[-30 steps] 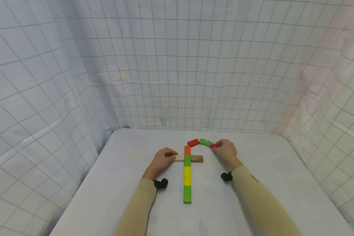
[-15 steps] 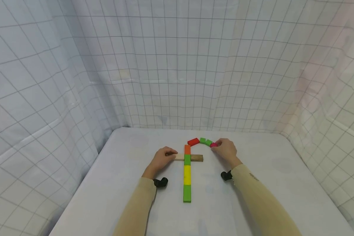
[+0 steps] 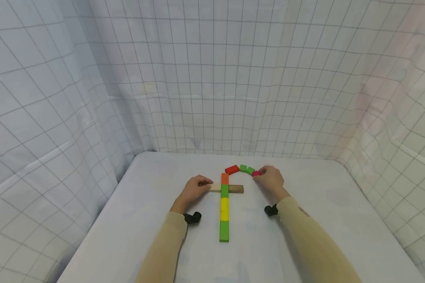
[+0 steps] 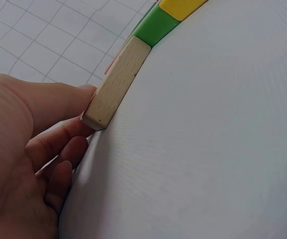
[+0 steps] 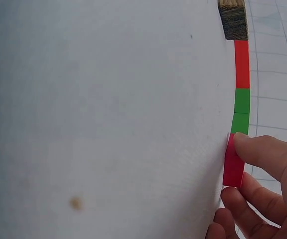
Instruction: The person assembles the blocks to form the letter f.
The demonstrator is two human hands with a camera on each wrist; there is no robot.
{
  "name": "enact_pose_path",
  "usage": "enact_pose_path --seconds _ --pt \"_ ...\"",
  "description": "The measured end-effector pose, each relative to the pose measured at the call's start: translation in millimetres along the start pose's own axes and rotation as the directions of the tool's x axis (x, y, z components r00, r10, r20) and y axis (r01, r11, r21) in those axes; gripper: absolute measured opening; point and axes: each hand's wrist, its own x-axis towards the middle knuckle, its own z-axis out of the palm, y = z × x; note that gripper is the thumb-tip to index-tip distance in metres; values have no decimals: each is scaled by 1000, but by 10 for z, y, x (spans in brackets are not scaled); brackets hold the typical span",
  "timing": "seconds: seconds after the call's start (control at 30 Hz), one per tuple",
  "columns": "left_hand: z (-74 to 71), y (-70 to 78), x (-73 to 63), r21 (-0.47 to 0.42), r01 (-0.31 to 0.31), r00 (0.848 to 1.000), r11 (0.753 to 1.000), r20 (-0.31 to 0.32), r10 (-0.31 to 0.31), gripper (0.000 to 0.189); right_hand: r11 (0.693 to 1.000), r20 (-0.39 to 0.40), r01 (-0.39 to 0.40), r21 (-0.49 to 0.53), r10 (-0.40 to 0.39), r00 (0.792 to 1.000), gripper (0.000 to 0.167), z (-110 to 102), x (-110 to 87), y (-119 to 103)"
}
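My left hand point(image 3: 194, 190) pinches the outer end of a pale wooden block point(image 4: 118, 82) lying flat on the table. That block's other end meets a green block point(image 3: 224, 191) in a column of coloured blocks. My right hand point(image 3: 270, 179) holds a pink block point(image 5: 234, 162) between thumb and fingers, the thumb lying on its near face. The pink block touches a small green block point(image 5: 239, 123), the last of an arc that also has a second green block point(image 3: 243, 168) and a red block point(image 3: 232, 169). The head view shows only a little of the pink block.
In the column stand an orange block point(image 3: 225, 179), a yellow part point(image 3: 224, 209) and a green block point(image 3: 224, 231) nearest me. A dark wooden block point(image 3: 236, 189) juts out to the right. White gridded cloth point(image 3: 212, 78) walls the table's point(image 3: 127, 239) back and sides.
The head view has tilted slightly, so everything sits a little higher in it. Both hands stay at the same blocks, and no block has visibly moved against the others.
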Motion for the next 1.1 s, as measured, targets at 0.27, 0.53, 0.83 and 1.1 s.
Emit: enact_pose_path --seconds 0.27,0.53,0.83,1.1 --pt "7 -8 4 -31 37 999 999 -3 -37 19 1000 4 3 -8 -3 1000 38 -7 -10 -6" --pt "25 -10 13 -54 47 999 997 16 -46 19 1000 39 -4 -25 5 999 48 -57 -55 -4" --pt "-116 4 95 -54 89 995 995 53 -87 24 995 115 62 -77 -53 992 63 -205 -83 -81" --pt "-274 84 132 -39 110 993 993 54 -108 29 974 111 171 -149 -156 982 65 -409 -226 -85"
